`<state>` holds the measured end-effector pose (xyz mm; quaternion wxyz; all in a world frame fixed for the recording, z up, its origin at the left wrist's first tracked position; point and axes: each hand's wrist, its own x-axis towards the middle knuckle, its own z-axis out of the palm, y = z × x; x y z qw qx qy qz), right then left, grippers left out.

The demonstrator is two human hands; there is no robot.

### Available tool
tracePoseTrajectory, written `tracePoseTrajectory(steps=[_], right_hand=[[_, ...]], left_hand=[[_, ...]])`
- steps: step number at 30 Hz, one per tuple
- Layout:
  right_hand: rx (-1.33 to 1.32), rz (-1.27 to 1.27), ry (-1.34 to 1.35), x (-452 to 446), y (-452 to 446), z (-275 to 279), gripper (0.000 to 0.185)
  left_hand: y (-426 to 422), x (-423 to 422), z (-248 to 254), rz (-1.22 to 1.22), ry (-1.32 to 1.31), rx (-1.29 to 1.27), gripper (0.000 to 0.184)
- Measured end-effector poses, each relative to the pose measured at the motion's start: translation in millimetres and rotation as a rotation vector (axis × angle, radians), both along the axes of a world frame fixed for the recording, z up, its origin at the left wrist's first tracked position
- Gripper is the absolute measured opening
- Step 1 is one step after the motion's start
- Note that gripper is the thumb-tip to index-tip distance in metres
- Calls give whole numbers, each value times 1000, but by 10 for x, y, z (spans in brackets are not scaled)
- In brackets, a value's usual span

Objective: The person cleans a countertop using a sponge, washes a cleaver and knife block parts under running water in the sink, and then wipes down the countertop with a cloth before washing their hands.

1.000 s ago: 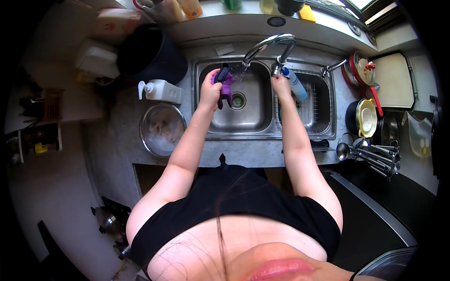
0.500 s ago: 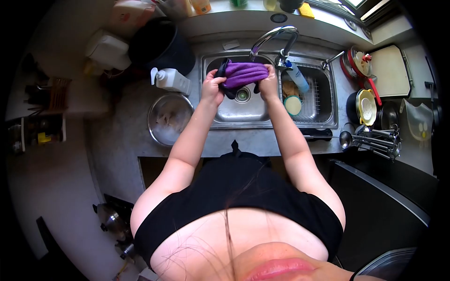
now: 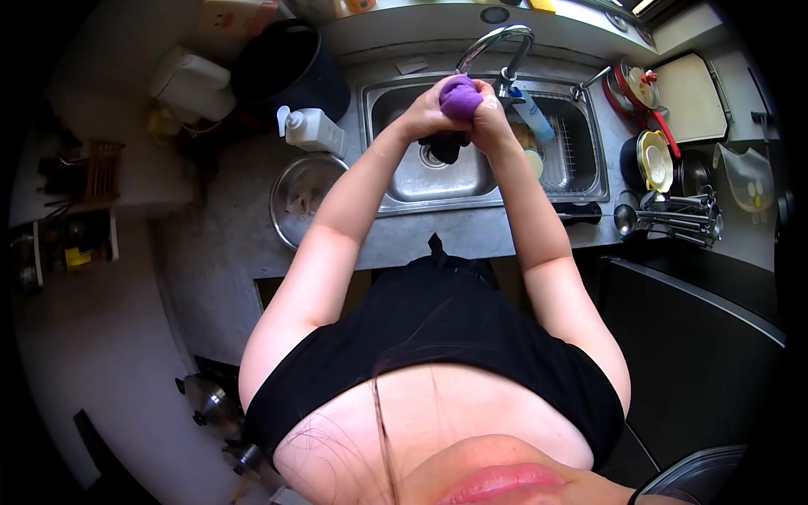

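Observation:
A purple cloth (image 3: 460, 98) with a dark part hanging below is bunched up between my two hands, over the left basin of the steel sink (image 3: 421, 189). My left hand (image 3: 429, 114) is closed around its left side. Around the right side, my right hand (image 3: 490, 118) is wrapped, with some whitish suds on it. Just behind my hands curves the chrome faucet (image 3: 512, 34). The basin's drain is partly covered by the dark end of the cloth.
Left of the sink stand a white pump bottle (image 3: 311, 130), a steel bowl (image 3: 290, 198) and a black bin (image 3: 324, 84). In the right basin, a blue-and-white bottle (image 3: 534, 116) leans on a wire rack. Several ladles (image 3: 673, 220) and pans (image 3: 631, 88) lie further right.
The cloth was stretched wide between my hands; now it is gathered into a tight bunch. My hands have come together and moved slightly up toward the faucet.

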<state>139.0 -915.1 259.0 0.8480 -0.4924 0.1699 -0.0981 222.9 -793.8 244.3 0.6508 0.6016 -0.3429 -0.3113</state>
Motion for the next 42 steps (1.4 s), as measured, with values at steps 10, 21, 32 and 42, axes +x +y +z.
tracePoseTrajectory(steps=[10,21,32,42], right_hand=[[147,146,108,-484,-267,59,59],[778,197,-85,-267,-10,-148,60],[789,-209,-196,-102,-53,-301,12],[-781,-444,-467,-158,6,-23,18]], left_hand=[[105,132,119,-83,348,-412,61],[2,-322,585,-122,-1289,-239,64],[-303,-740,228,581,429,-467,17],[-517,-296,-150,260,1356,-529,27]])
